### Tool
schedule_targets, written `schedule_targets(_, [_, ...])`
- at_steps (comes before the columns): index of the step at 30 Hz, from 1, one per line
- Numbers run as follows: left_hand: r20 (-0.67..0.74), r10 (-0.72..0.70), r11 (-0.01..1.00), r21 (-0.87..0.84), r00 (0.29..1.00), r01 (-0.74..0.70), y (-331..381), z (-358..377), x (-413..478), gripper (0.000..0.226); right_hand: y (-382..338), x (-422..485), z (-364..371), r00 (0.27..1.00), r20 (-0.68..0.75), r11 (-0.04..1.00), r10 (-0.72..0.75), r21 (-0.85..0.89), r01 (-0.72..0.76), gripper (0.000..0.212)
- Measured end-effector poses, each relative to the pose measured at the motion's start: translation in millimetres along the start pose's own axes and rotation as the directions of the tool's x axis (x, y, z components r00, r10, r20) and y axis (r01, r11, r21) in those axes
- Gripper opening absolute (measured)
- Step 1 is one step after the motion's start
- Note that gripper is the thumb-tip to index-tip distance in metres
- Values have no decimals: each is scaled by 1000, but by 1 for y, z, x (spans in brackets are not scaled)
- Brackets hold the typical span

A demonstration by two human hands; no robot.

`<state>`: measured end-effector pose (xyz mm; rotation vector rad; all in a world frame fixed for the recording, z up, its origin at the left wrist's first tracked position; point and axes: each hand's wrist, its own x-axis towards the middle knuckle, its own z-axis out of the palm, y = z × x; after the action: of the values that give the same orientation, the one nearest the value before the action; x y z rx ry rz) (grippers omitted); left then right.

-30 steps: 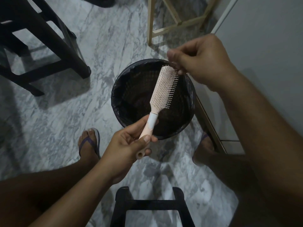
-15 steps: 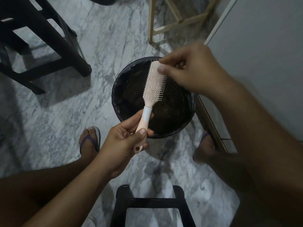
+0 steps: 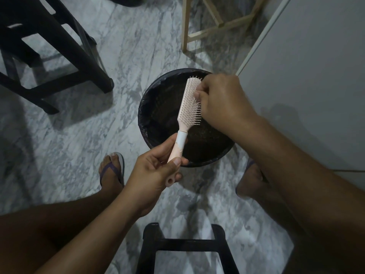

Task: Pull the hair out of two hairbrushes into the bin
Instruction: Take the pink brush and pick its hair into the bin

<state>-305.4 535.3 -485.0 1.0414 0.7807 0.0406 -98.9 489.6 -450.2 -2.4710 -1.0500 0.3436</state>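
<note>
Overhead, at the far left, a dark chair [image 3: 59,62] stood on the grey marble floor [image 3: 128,46]. Nearer the person, the left foot [image 3: 111,171] rested flat in a purple-strapped sandal. Just right of it, the left hand [image 3: 152,175] gripped the handle of the pink hairbrush [image 3: 189,101], its fingers curled round the lower part and the thumb pressed along the front; the handle's end with its hole stuck out below the palm. The hairbrush slanted up and to the right, its head held over the open mouth of the black-lined bin [image 3: 144,123], bristles facing right. The bin sat on the floor between the two feet. The right hand [image 3: 223,101] was clenched in against the bristles, thumb and fingertips pinching among them near the upper half of the head; whether any hair lay between those fingertips could not be told. A pale wooden frame [image 3: 207,34] stood behind the bin. A black stool [image 3: 185,246] showed at the bottom edge, the right foot [image 3: 250,180] lay beside the bin, and a white panel [image 3: 316,76] filled the right side.
</note>
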Motion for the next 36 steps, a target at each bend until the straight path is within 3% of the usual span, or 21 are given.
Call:
schedule_targets(5, [48,24,995,-96,999,-19,3,-2,3,54,9,7,-25,982,128,871,142,455,-185,13])
schedule_targets(8, [68,52,986,-160,996,-41,6,-3,4,56,13,13,-45,980,110,632,164,751,-190,21])
schedule_targets(11, [66,83,983,-167,994,-71,7,-4,3,56,26,22,-64,979,46,401,196,908,-123,16])
schedule_targets(13, [66,95,980,-181,993,-82,9,-5,2,56,41,26,-51,945,-64,479,321,872,-103,14])
schedule_targets(15, [61,108,977,-192,992,-94,12,-7,4,56,56,17,-14,913,-158,685,376,710,-160,12])
schedule_targets(16, [57,112,975,-197,992,-99,14,-8,4,56,64,8,11,937,-89,781,338,583,-226,10])
schedule_targets(17, [51,116,973,-208,992,-103,15,-9,5,56,70,-3,38,957,95,878,274,382,-289,8])
schedule_targets(18, [45,120,970,-220,992,-107,16,-11,6,56,71,-17,61,898,368,949,243,100,-298,17])
schedule_targets(19, [42,125,967,-228,991,-112,17,-12,7,56,74,-29,83,776,575,966,260,-148,-214,38])
schedule_targets(20, [42,129,967,-229,991,-116,18,-12,7,56,70,-36,94,706,658,963,261,-230,-142,55])
schedule_targets(21, [40,126,968,-225,991,-114,18,-13,8,57,64,-39,100,722,666,981,189,-157,-112,60])
schedule_targets(23, [30,116,969,-224,993,-106,17,-12,8,59,46,-37,96,866,499,978,28,167,-128,42])
schedule_targets(25, [18,106,968,-231,994,-99,16,-12,8,60,41,-34,98,935,353,973,-22,222,-61,29])
schedule_targets(26, [22,106,969,-226,994,-98,16,-12,8,59,40,-32,100,920,392,984,1,162,-70,32])
schedule_targets(28, [30,111,972,-210,993,-103,17,-12,8,57,47,-34,106,822,564,996,84,-52,-66,45])
schedule_targets(29, [28,113,973,-207,993,-105,18,-13,8,57,50,-33,107,819,564,992,108,-119,-48,46])
schedule_targets(31, [27,111,972,-210,993,-103,19,-14,9,57,55,-26,98,927,374,1000,16,10,-21,36])
schedule_targets(33, [28,114,971,-216,993,-105,19,-15,9,57,60,-19,98,956,293,996,20,73,-44,40])
schedule_targets(35, [32,113,971,-217,993,-104,20,-15,7,56,62,-19,100,826,536,984,176,-114,-136,59])
schedule_targets(36, [34,112,972,-213,993,-103,20,-15,8,56,63,-17,99,802,567,982,187,-124,-142,57])
